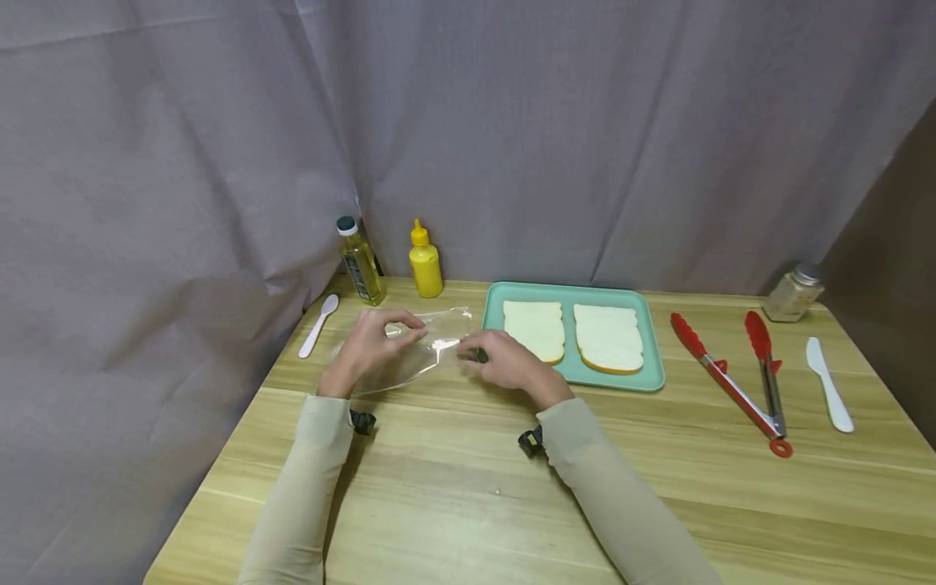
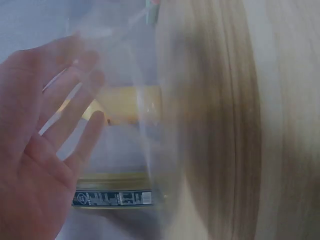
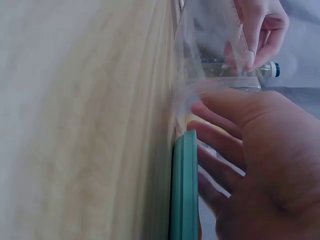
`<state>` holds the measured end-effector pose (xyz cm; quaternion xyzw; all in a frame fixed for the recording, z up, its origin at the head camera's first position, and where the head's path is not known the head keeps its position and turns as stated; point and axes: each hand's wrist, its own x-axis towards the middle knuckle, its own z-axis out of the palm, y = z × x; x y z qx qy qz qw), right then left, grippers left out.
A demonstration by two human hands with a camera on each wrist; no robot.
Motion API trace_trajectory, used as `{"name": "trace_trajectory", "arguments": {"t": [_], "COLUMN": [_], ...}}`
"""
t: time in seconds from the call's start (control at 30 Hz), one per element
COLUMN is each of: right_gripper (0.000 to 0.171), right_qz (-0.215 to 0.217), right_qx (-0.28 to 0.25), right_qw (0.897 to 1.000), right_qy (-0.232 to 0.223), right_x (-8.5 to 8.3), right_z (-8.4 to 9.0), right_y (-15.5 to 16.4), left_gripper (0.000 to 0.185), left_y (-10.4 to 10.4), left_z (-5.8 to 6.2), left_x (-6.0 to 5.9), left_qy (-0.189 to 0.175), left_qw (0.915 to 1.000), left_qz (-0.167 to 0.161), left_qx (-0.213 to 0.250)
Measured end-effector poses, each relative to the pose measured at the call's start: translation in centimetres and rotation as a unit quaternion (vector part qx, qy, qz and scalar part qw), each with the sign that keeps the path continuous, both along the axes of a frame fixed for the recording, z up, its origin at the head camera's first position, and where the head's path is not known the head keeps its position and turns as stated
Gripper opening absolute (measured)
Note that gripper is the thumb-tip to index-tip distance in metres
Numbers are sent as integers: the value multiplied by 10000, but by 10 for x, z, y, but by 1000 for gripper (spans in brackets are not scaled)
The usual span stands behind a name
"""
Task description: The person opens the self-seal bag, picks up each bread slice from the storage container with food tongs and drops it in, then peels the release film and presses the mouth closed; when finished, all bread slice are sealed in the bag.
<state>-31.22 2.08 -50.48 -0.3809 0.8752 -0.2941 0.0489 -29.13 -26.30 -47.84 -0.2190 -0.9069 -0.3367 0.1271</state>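
A clear plastic bag (image 1: 439, 348) is stretched between my two hands, just above the table. My left hand (image 1: 374, 345) pinches one side of it between thumb and fingertips. On the other side, beside the tray, my right hand (image 1: 506, 361) pinches the bag's edge, its other fingers loosely bent. Through the see-through film (image 3: 207, 40), part of an oil bottle (image 3: 270, 69) shows in the right wrist view. Right of my right hand lies a green tray (image 1: 651, 378) holding two bread slices (image 1: 608, 337) side by side.
A yellow squeeze bottle (image 1: 426, 268) and the oil bottle (image 1: 361, 268) stand at the back left, near a small spoon (image 1: 319, 325). To the right lie red-tipped tongs (image 1: 738, 398), a white knife (image 1: 829, 386) and a tilted spice jar (image 1: 793, 292). A grey curtain (image 1: 504, 146) hangs behind.
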Motion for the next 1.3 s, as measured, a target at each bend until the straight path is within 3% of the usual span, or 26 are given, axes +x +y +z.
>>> {"name": "trace_trajectory", "arguments": {"t": [0.23, 0.4, 0.6, 0.83, 1.03, 1.3], "right_gripper": [60, 61, 59, 46, 32, 29], "right_qz": [-28, -109, -174, -186, -477, -1246], "right_qx": [802, 1006, 978, 632, -98, -976], "right_qw": [9966, 9947, 9949, 9977, 9986, 9845], "right_qy": [183, 150, 152, 167, 184, 754], "right_x": [5, 6, 9, 11, 18, 33], "right_z": [0, 3, 3, -1, 5, 18], "right_y": [-3, -4, -4, -7, 0, 41], "left_gripper": [17, 17, 18, 20, 18, 21], "left_y": [0, 2, 4, 2, 6, 8], "left_z": [1, 4, 5, -1, -7, -6], "left_x": [0, -1, -1, 3, 4, 5], "left_qy": [69, 190, 69, -115, -55, -252], "left_qw": [10000, 9997, 9999, 9999, 9999, 9996], "left_qz": [-5, -45, -121, -89, -98, 5], "left_qx": [19, 113, 49, -72, -15, 86]}}
